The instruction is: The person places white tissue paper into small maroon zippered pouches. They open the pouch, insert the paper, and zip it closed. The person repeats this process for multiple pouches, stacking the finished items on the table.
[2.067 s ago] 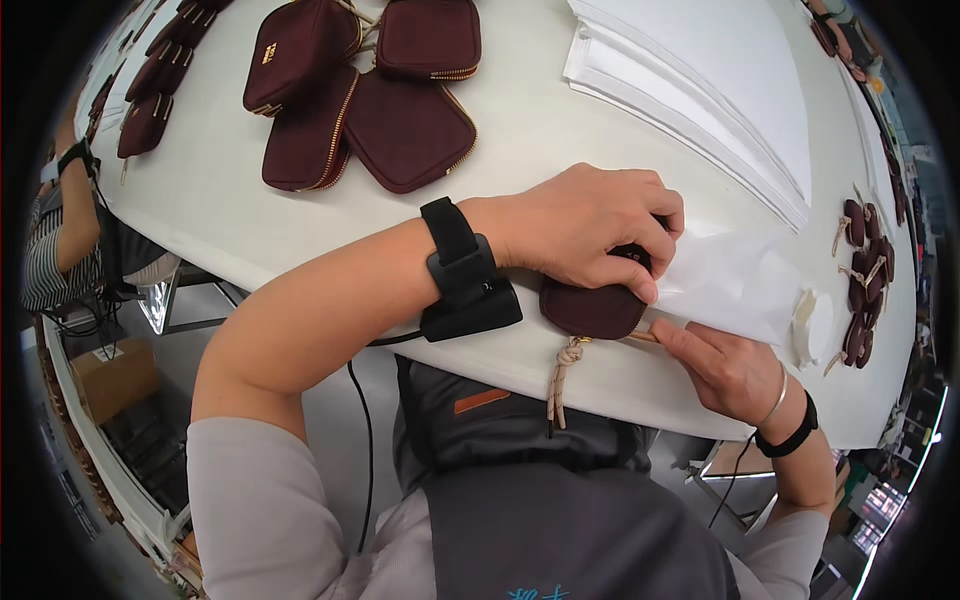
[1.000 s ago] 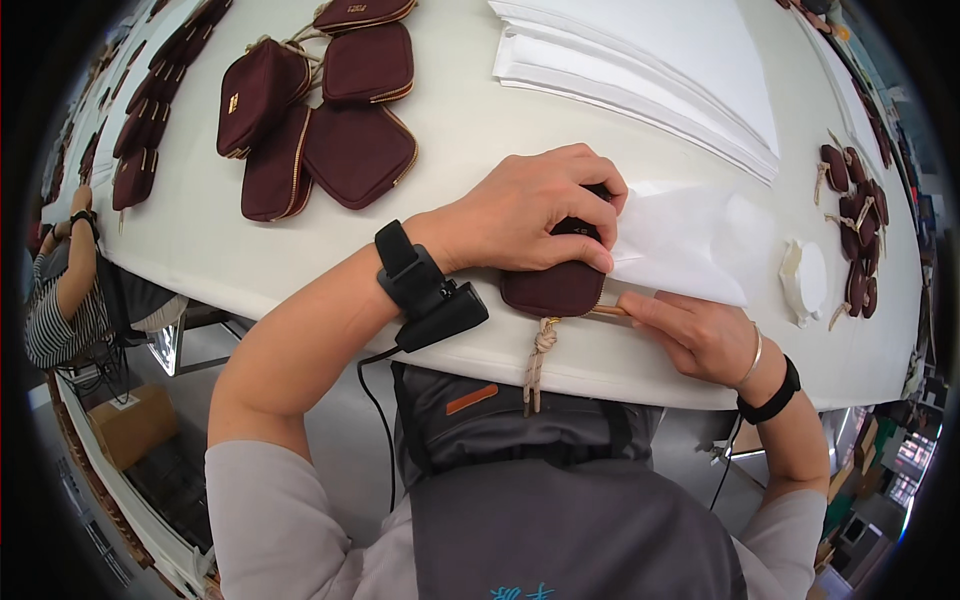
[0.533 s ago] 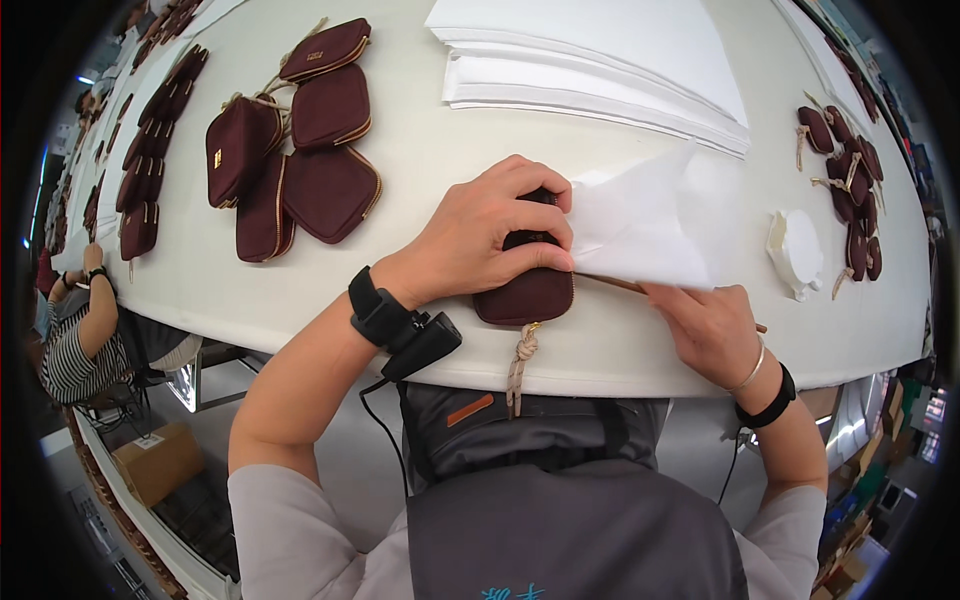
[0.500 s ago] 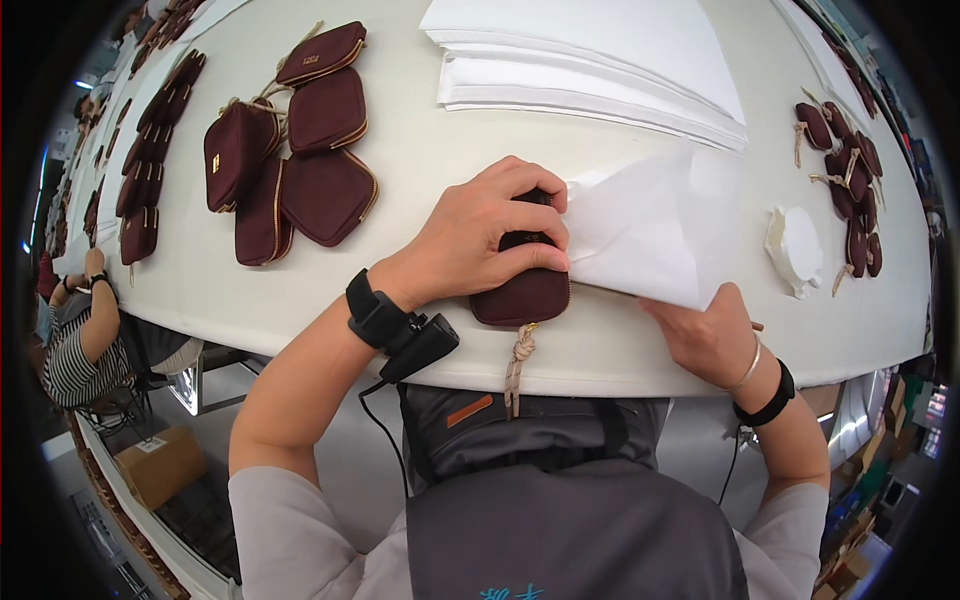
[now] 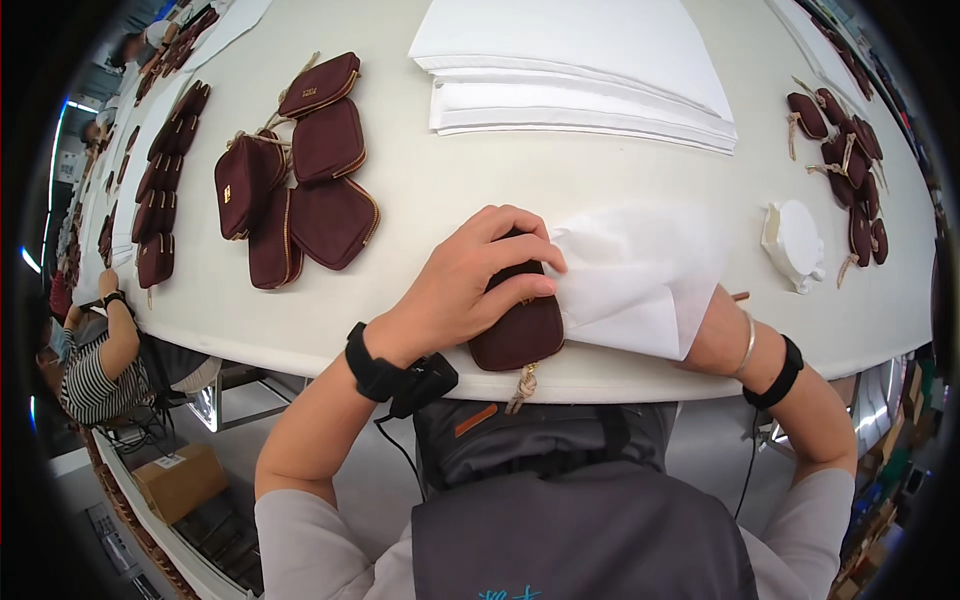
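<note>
So the maroon pouch (image 5: 515, 338) is sitting right at the near edge of the table (image 5: 430, 190), in front of the person, with its beige cord (image 5: 522, 388) hanging at the edge. The left hand (image 5: 487, 275) has it pinned from above, thumb and fingers clamped over the upper part. A crinkly white sheet (image 5: 640, 290) sticks out to the right of the pouch, up against those fingertips. The right hand (image 5: 714, 335) is partly tucked behind that sheet; fingers are hidden, so can't tell if it's closed on anything. The tip of a brown stick (image 5: 741, 296) pokes out just past it.

Further out: a lumpy white roll-like thing (image 5: 793, 245) off to the right, a bunch of corded maroon pouches (image 5: 850, 180) beyond it, a stack of white sheets (image 5: 575, 95) up top, and a cluster of gold-zipped pouches (image 5: 330, 140) to the left. Far left, there's a co-worker in a striped top (image 5: 95, 380).
</note>
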Demonstrator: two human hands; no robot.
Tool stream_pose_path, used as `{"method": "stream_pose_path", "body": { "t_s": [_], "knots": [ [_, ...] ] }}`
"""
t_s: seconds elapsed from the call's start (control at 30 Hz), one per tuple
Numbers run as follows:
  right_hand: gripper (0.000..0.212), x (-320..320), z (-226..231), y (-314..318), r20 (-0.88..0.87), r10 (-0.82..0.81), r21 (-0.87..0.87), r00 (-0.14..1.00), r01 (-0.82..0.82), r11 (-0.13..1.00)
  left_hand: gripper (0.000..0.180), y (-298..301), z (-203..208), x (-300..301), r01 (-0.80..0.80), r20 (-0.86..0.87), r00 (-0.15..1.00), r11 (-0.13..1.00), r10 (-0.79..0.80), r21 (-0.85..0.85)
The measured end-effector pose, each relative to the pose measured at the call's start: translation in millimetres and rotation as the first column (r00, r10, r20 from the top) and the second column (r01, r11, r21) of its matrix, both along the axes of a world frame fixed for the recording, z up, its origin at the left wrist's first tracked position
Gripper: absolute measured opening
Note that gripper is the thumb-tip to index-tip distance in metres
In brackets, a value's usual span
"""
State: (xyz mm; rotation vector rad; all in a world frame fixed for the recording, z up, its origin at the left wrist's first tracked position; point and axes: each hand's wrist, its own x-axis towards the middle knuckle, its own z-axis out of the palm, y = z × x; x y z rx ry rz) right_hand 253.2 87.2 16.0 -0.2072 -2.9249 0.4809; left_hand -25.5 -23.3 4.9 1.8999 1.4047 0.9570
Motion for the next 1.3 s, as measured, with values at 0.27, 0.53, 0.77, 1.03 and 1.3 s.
{"method": "stream_pose_path", "body": {
  "t_s": [0.27, 0.53, 0.77, 1.03, 1.3],
  "knots": [
    [0.025, 41.2, 30.1, 58.1, 0.163, -0.483, 0.138, 0.860, 0.465, 0.874, 0.039, -30.1, 25.0, -33.6, -0.147, -0.018, 0.989, 0.961, 0.147, -0.234],
    [0.032, -9.3, 39.6, -9.8, -0.160, -0.419, -0.349, 0.894, 0.346, 0.871, 0.020, -50.8, 13.7, -27.9, -0.176, 0.312, 0.851, 0.789, 0.423, -0.589],
    [0.020, -19.3, 22.5, -44.3, 0.419, -0.204, -0.765, 0.885, 0.465, 0.445, 0.021, -64.1, 15.6, 12.0, 0.072, 0.484, 0.774, 0.702, 0.409, -0.708],
    [0.018, 6.2, 9.7, -52.8, 0.498, -0.109, -0.866, 0.860, 0.499, -0.019, 0.019, -89.2, 9.1, 12.2, 0.392, 0.623, 0.767, 0.656, 0.155, -0.646],
    [0.019, 25.0, 17.0, -80.9, 0.578, -0.218, -0.804, 0.786, 0.505, -0.314, 0.018, -99.0, 6.7, 29.8, 0.414, 0.655, 0.705, 0.592, 0.272, -0.691]
  ]
}}
